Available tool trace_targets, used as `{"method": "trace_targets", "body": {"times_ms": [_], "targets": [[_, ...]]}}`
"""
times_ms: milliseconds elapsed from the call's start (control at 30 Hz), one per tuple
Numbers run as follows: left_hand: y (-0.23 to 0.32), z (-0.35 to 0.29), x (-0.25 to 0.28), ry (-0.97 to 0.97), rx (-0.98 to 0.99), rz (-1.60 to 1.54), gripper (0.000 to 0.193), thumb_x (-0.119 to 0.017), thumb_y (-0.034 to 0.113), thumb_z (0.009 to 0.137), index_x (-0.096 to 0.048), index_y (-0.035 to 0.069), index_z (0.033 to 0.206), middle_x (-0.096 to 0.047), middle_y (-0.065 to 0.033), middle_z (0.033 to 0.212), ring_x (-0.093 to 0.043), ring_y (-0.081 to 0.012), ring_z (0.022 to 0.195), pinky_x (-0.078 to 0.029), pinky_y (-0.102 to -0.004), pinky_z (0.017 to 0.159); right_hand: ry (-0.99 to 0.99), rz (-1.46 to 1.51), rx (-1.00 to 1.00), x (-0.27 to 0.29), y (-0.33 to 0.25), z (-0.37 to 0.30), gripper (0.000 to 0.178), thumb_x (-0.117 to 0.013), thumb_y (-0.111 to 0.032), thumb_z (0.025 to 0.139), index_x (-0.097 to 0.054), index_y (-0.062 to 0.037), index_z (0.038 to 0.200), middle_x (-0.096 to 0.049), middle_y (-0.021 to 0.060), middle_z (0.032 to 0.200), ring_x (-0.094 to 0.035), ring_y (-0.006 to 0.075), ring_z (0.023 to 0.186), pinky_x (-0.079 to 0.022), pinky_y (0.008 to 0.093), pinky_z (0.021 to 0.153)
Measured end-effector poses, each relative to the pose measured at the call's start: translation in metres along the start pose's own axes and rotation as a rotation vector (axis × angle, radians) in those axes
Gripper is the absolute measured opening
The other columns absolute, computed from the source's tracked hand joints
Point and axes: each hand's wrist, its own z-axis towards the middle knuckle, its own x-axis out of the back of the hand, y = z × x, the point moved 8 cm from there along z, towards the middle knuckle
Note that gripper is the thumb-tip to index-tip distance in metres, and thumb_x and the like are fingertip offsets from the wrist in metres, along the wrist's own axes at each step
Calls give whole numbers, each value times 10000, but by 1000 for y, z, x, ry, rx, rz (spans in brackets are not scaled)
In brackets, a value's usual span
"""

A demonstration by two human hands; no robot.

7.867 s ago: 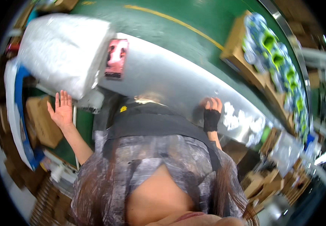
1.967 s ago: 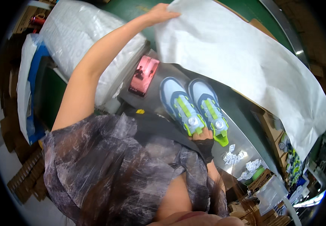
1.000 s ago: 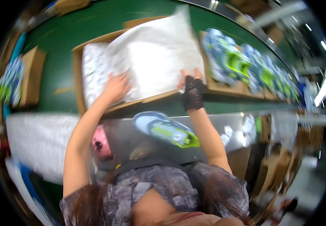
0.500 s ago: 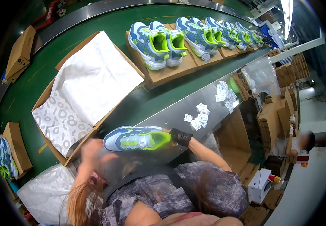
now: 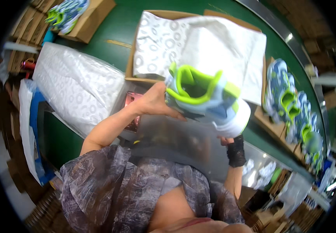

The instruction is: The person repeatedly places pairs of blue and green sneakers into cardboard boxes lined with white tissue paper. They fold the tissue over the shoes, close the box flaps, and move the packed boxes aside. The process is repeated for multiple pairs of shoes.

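A light blue and white sneaker with a neon green lining is held up in front of me, its heel toward the left and its white toe toward the right. My left hand grips it around the heel. Just below the toe is my right hand, with a black wrap at the wrist. Its fingers are mostly hidden, and I cannot tell whether they touch the shoe. Behind the sneaker lies an open cardboard box lined with white patterned paper.
Plastic-covered patterned paper is stacked at the left, beside a pink metallic item. Pairs of sneakers stand on boxes along the right. Small white packets lie at the lower right. Another boxed pair is at the far left.
My view has swung round to the left. The sneaker has been lifted off the metal surface and turned; its heel, earlier in my right hand, is now in my left.
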Motion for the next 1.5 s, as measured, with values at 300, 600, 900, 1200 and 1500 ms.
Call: {"method": "trace_targets", "body": {"times_ms": [300,600,900,1200,1500], "targets": [[-70,88,123,629,-1,-528,533,-676,346,755,-516,-62,1057,-605,-125,921,-603,-163,762,-507,-288,647,145,733,23,-68,-4,113,236,-589,-217,839,-448,-56,938,-456,30,751,-397,85,533,-331,214,438],[-114,110,36,11,603,-289,730,-406,531,856,-431,-171,1056,-579,-261,730,-626,-281,574,-534,-340,481,566,-68,454,-45,-44,101,267,-579,-13,705,-498,14,958,-529,69,890,-530,186,796,-445,277,650],[-123,35,94,745,217,-291,511,-446,429,867,-551,-27,1072,-571,-174,915,-531,-232,946,-420,-343,821,449,-1235,770,-68,-50,70,570,-547,49,661,-525,-179,1184,-466,171,1116,-575,312,865,-494,336,673],[-135,64,63,277,319,-935,686,-539,501,760,-424,23,1239,-520,-131,1172,-516,-233,1045,-420,-359,875,375,-1299,833,-75,-101,64,639,-469,91,602,-540,-202,1165,-474,128,1103,-543,299,951,-475,347,754],[-44,9,90,444,223,-957,550,-541,467,750,-507,61,1118,-562,-97,1035,-552,-196,891,-455,-354,770,673,-1032,1005,-16,-213,-5,541,-682,-114,696,-497,-122,1204,-469,141,1131,-506,287,964,-433,345,804]]}}
